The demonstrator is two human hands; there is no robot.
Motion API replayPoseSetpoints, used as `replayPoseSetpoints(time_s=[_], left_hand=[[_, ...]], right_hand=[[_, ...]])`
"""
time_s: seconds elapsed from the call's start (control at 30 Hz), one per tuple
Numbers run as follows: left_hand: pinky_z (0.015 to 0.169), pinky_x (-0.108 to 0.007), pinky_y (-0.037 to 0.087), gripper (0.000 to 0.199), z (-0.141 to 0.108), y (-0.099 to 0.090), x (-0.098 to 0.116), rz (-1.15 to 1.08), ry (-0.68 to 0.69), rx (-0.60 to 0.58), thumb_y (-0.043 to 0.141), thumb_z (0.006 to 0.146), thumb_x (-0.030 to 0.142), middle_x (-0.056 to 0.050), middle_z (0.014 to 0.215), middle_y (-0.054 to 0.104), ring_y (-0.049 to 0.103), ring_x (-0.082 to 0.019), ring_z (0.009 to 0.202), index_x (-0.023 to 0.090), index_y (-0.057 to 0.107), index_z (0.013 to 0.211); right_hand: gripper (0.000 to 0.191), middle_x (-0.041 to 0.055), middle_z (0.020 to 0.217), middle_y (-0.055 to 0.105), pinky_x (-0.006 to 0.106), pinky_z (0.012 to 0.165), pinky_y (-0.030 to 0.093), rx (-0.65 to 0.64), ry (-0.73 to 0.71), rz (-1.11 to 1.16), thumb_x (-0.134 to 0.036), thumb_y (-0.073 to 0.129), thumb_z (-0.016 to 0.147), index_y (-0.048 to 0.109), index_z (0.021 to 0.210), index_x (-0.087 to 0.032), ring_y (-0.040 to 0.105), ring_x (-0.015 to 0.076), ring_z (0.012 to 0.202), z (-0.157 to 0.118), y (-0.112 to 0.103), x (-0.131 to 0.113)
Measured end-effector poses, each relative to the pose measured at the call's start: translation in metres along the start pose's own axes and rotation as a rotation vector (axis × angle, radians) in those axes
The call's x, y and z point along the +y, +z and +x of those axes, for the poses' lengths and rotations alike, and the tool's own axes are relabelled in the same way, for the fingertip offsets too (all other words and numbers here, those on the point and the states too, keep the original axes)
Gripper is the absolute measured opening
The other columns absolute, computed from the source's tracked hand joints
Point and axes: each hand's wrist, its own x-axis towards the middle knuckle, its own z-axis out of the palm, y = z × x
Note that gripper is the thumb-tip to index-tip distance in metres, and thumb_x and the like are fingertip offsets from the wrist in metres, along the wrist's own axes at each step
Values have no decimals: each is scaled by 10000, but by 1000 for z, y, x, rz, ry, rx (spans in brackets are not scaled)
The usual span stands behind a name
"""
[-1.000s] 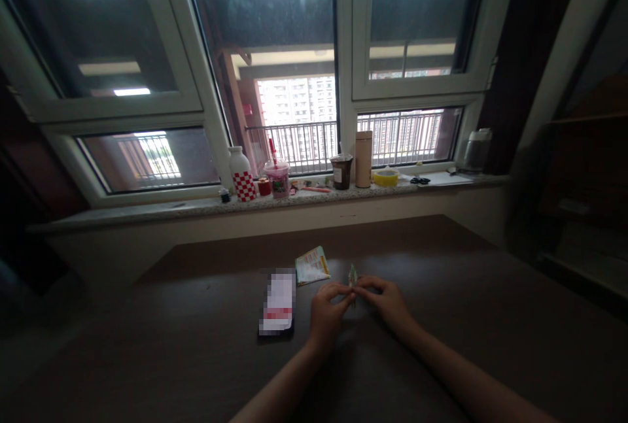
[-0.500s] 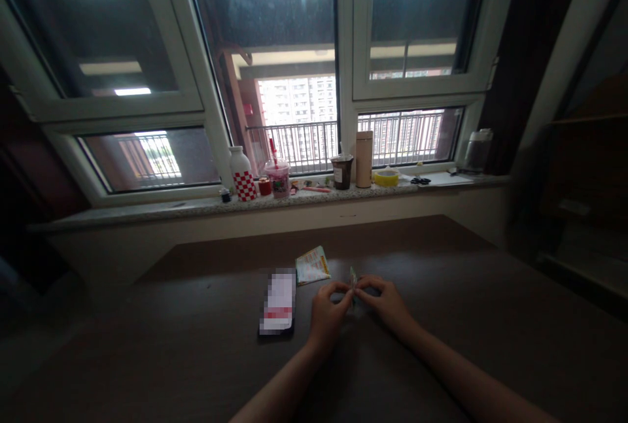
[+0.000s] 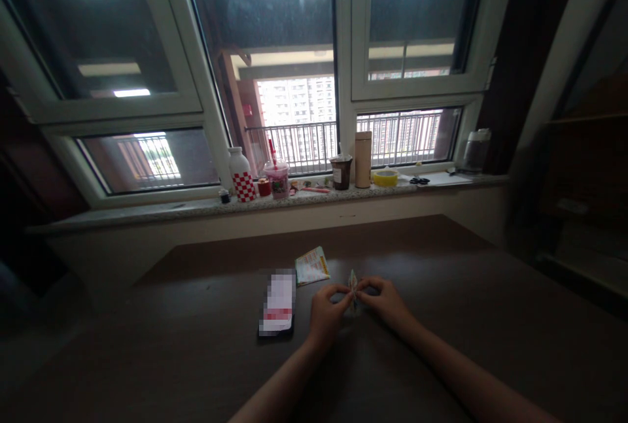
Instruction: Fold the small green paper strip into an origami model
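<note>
Between my hands, above the brown table [image 3: 196, 357], a small thin piece [image 3: 352, 278] with a pale, greenish, paper-like look stands upright. My left hand [image 3: 328, 310] pinches it from the left between thumb and forefinger. From the right, my right hand [image 3: 386, 299] pinches the same piece, its fingertips nearly touching those of my left hand. A printed packet [image 3: 313, 267], white with yellow and orange, lies flat just beyond my left hand. To the left of that hand is a phone [image 3: 278, 302] with its screen blurred out.
Behind the table, a stone windowsill [image 3: 206, 212] holds a checkered bottle [image 3: 243, 178], a pink drink cup [image 3: 277, 178], a dark drink cup [image 3: 341, 173], a tan flask [image 3: 363, 160], yellow tape [image 3: 385, 178], black scissors [image 3: 419, 181] and a clear jug [image 3: 475, 150].
The small piece between my fingertips looks slightly more spread than before. Both hands keep nearly the same place and grip.
</note>
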Motion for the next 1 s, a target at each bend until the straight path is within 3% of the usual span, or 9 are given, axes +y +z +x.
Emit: replayPoseSetpoints(time_s=[0.33,0.5,0.67,1.0], left_hand=[[797,-319,459,152,-1,-1,8,30,-23,-4,639,714,335,-26,786,737,654,-215,818,205,717,726],[759,-297,457,118,-1,-1,7,21,-55,37,650,696,307,-15,744,695,645,-200,783,189,650,700],[727,-257,456,77,-1,-1,6,-62,-4,45,648,680,219,5,735,665,647,-171,759,193,587,718],[761,-278,472,90,-2,-1,10,-31,-21,8,642,707,252,-16,752,719,661,-181,771,185,696,733]], right_hand=[[100,78,868,722,394,907,427,46,21,63,-289,669,608,666,628,-191,635,271,941,0,2,0],[129,68,810,713,364,831,458,14,9,106,-306,677,625,627,607,-188,646,241,836,0,2,-4],[146,55,776,694,351,807,469,32,-8,76,-316,694,618,630,639,-187,642,230,814,1,2,-3],[224,48,766,682,344,793,480,51,-14,49,-377,715,640,647,713,-176,637,215,783,-1,4,0]])
